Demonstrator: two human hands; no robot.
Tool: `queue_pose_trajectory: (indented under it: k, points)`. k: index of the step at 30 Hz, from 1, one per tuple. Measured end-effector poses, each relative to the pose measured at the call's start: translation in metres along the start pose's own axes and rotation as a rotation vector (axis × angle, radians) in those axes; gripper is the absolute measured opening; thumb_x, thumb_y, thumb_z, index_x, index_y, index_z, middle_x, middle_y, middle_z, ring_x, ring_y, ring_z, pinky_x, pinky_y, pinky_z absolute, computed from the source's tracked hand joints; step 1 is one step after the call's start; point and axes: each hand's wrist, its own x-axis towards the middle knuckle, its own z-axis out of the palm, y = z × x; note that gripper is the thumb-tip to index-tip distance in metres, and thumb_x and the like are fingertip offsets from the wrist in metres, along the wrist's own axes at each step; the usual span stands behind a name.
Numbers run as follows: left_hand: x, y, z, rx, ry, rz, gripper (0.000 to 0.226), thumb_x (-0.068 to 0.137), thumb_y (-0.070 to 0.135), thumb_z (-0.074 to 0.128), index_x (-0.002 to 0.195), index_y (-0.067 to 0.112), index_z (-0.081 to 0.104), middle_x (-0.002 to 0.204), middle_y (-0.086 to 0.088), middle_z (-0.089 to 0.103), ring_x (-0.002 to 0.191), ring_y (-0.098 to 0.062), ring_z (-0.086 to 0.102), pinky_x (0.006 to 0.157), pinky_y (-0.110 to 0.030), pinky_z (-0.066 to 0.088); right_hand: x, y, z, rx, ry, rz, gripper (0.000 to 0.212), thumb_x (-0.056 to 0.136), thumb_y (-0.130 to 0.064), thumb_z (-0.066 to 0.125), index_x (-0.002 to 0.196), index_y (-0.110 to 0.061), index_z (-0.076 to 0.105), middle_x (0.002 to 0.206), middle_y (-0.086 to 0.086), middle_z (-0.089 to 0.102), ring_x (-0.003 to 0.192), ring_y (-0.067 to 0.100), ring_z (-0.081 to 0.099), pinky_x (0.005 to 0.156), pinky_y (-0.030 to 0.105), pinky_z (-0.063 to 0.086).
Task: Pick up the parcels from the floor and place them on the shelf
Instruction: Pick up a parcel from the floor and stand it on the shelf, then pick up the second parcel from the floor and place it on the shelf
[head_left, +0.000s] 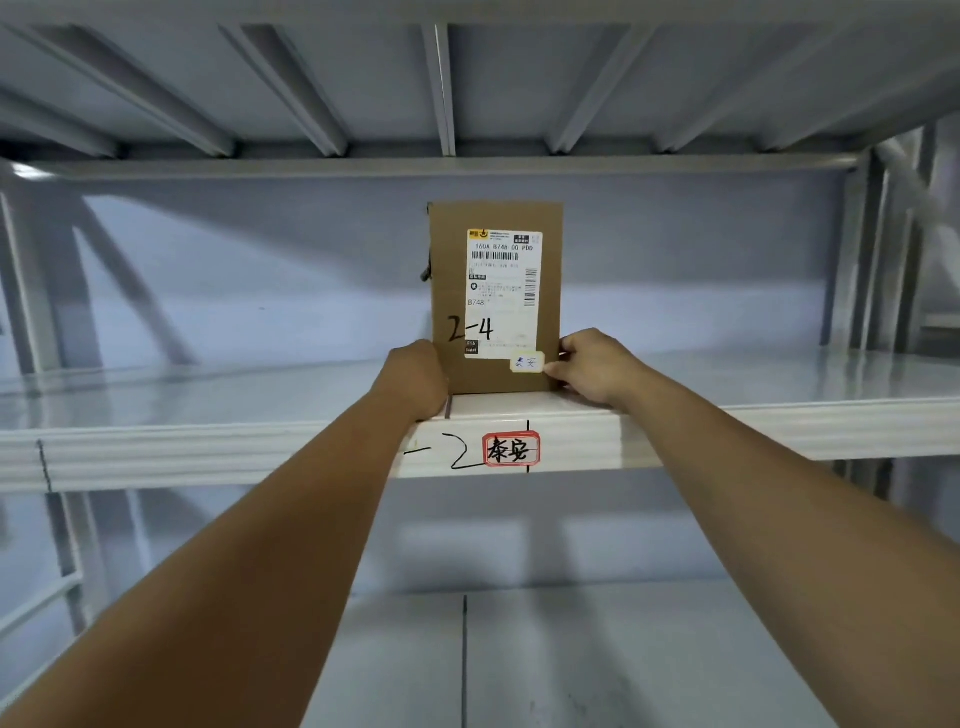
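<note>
Cardboard parcel (496, 296) stands upright on shelf (727, 431) near front edge, long axis vertical, between both hands: left hand (418, 379) curled on its left side, right hand (592, 366) pinching its lower right edge w/ fingertips

The head camera faces forward, slightly upward, close to the shelf (571, 436) edge.

Shelf (208, 400) open and bare both sides of upright parcel (452, 291). Wide headroom up to ribbed deck above (363, 78). Left hand (415, 382) and right hand (592, 366) flank parcel's base at front lip.
</note>
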Motion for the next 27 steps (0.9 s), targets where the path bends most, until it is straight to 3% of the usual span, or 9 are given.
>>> queue_pose_trajectory:
  k: [5,8,11,13,15,18,23,27]
  points:
    - [0.002,-0.001,0.003,-0.019,0.059,-0.029,0.032,0.094,0.003,0.047,0.125,-0.002,0.049,0.124,-0.020,0.062,0.114,-0.035,0.059,0.090,-0.033,0.047,-0.002,0.000,-0.001,0.000,-0.004,-0.007,0.034,0.090,-0.018,0.058,0.123,-0.012,0.062,0.120,0.006,0.069,0.105,0.024,0.064,0.090,0.032,0.051]
    - [-0.004,0.005,0.003,-0.203,0.176,-0.063,0.042,0.094,0.009,0.049,0.133,-0.001,0.038,0.125,-0.024,0.054,0.112,-0.037,0.057,0.081,-0.036,0.045,-0.006,-0.002,-0.003,0.037,0.075,0.006,0.059,0.090,-0.022,0.058,0.145,-0.012,0.038,0.131,0.009,0.061,0.112,0.026,0.060,0.097,0.041,0.051]
    - [-0.009,0.006,0.008,-0.225,0.392,0.023,0.047,0.091,0.011,0.048,0.136,0.005,0.035,0.128,-0.020,0.044,0.111,-0.035,0.053,0.081,-0.034,0.042,-0.009,-0.005,-0.004,0.106,0.157,0.018,0.066,0.092,-0.026,0.055,0.150,-0.024,0.023,0.134,0.010,0.056,0.111,0.027,0.058,0.087,0.037,0.053]
    - [-0.011,0.006,0.010,-0.111,0.472,0.113,0.039,0.091,0.012,0.047,0.129,0.007,0.043,0.126,-0.016,0.043,0.110,-0.031,0.052,0.083,-0.032,0.046,-0.015,-0.009,-0.006,0.153,0.198,0.002,0.064,0.094,-0.019,0.052,0.149,-0.029,0.023,0.138,0.009,0.053,0.113,0.028,0.057,0.081,0.034,0.051]
    - [-0.018,0.009,0.006,-0.126,0.491,0.119,0.032,0.092,0.013,0.048,0.124,0.007,0.049,0.129,-0.016,0.044,0.112,-0.030,0.051,0.090,-0.037,0.050,-0.024,-0.014,-0.008,0.158,0.287,-0.019,0.062,0.094,-0.010,0.049,0.148,-0.028,0.025,0.138,0.008,0.053,0.114,0.027,0.058,0.087,0.034,0.050]
    - [-0.035,0.010,0.002,0.016,0.530,0.206,0.034,0.092,0.017,0.049,0.125,0.008,0.053,0.143,-0.014,0.043,0.125,-0.031,0.047,0.100,-0.040,0.044,-0.044,-0.019,-0.008,0.117,0.381,-0.040,0.060,0.091,-0.005,0.049,0.145,-0.024,0.032,0.137,0.010,0.053,0.117,0.027,0.056,0.092,0.033,0.047]
    - [-0.068,0.025,0.011,0.195,0.450,0.442,0.043,0.095,0.022,0.042,0.134,0.009,0.054,0.155,-0.011,0.038,0.144,-0.030,0.033,0.114,-0.044,0.028,-0.078,-0.021,-0.013,-0.073,0.365,-0.087,0.055,0.089,-0.008,0.050,0.142,-0.020,0.039,0.138,0.009,0.052,0.124,0.026,0.051,0.098,0.032,0.042]
    - [-0.089,0.050,0.019,0.178,0.253,0.503,0.051,0.102,0.024,0.028,0.152,0.011,0.026,0.163,-0.008,0.017,0.152,-0.025,0.012,0.120,-0.040,0.014,-0.103,-0.022,-0.020,-0.252,0.394,-0.062,0.057,0.091,-0.007,0.045,0.146,-0.014,0.035,0.149,0.009,0.044,0.137,0.026,0.039,0.110,0.032,0.035]
